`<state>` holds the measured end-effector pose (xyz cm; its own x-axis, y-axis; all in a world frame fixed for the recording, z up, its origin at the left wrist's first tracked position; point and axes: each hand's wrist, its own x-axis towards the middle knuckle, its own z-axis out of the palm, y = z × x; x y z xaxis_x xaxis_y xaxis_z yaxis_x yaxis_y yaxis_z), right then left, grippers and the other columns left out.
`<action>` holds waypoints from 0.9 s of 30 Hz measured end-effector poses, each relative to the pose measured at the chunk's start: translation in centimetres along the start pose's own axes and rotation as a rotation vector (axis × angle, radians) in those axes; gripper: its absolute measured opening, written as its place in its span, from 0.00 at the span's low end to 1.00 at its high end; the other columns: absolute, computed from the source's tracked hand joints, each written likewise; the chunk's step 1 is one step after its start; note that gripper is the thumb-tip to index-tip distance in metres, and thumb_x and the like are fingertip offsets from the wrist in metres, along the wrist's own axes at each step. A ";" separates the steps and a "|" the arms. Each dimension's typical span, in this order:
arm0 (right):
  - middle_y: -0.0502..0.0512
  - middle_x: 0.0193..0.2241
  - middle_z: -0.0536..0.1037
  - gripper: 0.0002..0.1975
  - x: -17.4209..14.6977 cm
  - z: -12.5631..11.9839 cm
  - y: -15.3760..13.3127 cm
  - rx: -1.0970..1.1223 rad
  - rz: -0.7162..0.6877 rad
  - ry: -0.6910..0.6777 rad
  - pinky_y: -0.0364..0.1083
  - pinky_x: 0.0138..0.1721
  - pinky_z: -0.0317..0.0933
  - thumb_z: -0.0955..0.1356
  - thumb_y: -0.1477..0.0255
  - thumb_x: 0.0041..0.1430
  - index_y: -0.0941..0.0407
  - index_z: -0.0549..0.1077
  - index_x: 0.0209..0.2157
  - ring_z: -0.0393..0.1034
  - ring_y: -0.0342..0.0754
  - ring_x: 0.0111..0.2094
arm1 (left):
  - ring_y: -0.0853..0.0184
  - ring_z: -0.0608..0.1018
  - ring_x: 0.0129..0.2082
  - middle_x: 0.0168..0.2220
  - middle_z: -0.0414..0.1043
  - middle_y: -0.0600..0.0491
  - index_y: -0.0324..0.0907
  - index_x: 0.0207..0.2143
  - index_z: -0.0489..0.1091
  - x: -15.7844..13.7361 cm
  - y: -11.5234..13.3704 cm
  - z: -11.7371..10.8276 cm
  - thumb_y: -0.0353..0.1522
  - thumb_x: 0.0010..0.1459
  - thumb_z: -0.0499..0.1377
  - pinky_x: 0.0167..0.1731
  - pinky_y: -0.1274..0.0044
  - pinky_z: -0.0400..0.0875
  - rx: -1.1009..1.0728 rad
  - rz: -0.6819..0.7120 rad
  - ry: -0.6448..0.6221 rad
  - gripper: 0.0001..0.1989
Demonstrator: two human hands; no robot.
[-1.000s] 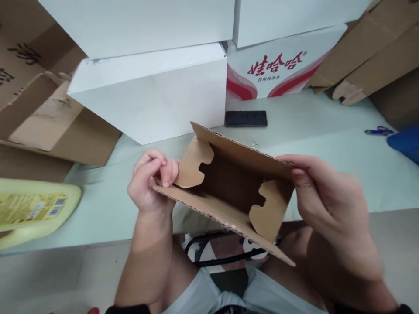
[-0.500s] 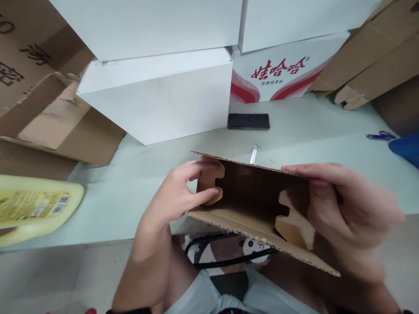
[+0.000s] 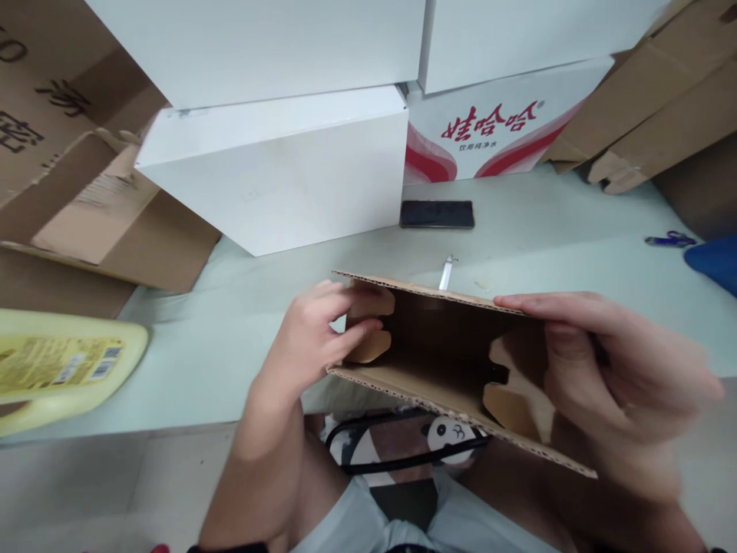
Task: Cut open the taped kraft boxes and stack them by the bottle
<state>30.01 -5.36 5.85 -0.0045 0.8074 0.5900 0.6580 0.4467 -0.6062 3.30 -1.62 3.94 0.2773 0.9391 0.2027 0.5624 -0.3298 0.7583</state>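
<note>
My left hand's fingers (image 3: pixel 351 311) curl closed around the notched end flap of the open brown corrugated cardboard box (image 3: pixel 443 353). My right hand (image 3: pixel 599 369) pinches the opposite end, thumb inside, fingers along the top edge. I hold the box above my lap, at the pale green table's (image 3: pixel 230 346) near edge.

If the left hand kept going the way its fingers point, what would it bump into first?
The left hand points rightward into the open cardboard box, with its fingers on the notched side flap. Going straight on, it would probably push that flap inward first, then enter the box's hollow. Depth is hard to judge here.
</note>
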 end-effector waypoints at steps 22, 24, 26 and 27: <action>0.47 0.33 0.85 0.11 0.1 -0.2 0.2 0.083 -0.033 0.015 0.47 0.28 0.71 0.70 0.79 0.66 0.48 0.81 0.40 0.79 0.47 0.30 | 0.73 0.54 0.20 0.18 0.49 0.61 0.45 0.21 0.51 0.1 0.2 0.4 0.39 0.60 0.60 0.19 0.79 0.50 -0.008 -0.324 0.128 0.21; 0.47 0.34 0.86 0.11 0.1 -0.1 0.0 0.081 -0.035 0.020 0.47 0.29 0.72 0.70 0.80 0.66 0.48 0.81 0.40 0.79 0.47 0.31 | 0.74 0.54 0.19 0.18 0.51 0.61 0.45 0.22 0.53 0.0 0.4 0.3 0.36 0.57 0.61 0.19 0.80 0.50 -0.048 -0.324 0.160 0.19; 0.47 0.35 0.86 0.12 0.0 0.0 -0.1 0.075 0.008 0.020 0.47 0.31 0.73 0.69 0.80 0.66 0.48 0.80 0.40 0.80 0.47 0.32 | 0.74 0.55 0.18 0.17 0.52 0.61 0.45 0.21 0.55 -0.1 0.5 0.2 0.33 0.54 0.61 0.18 0.80 0.50 -0.070 -0.329 0.191 0.16; 0.47 0.35 0.86 0.13 0.0 0.0 -0.1 0.074 0.021 0.024 0.47 0.31 0.73 0.69 0.81 0.66 0.47 0.80 0.40 0.80 0.46 0.32 | 0.74 0.55 0.18 0.17 0.53 0.61 0.45 0.21 0.56 -0.1 0.6 0.2 0.33 0.53 0.61 0.18 0.81 0.50 -0.074 -0.329 0.207 0.15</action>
<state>29.96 -5.38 5.94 0.0273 0.8075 0.5892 0.6007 0.4578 -0.6554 3.72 -1.90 4.25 -0.0754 0.9956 0.0562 0.5350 -0.0072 0.8448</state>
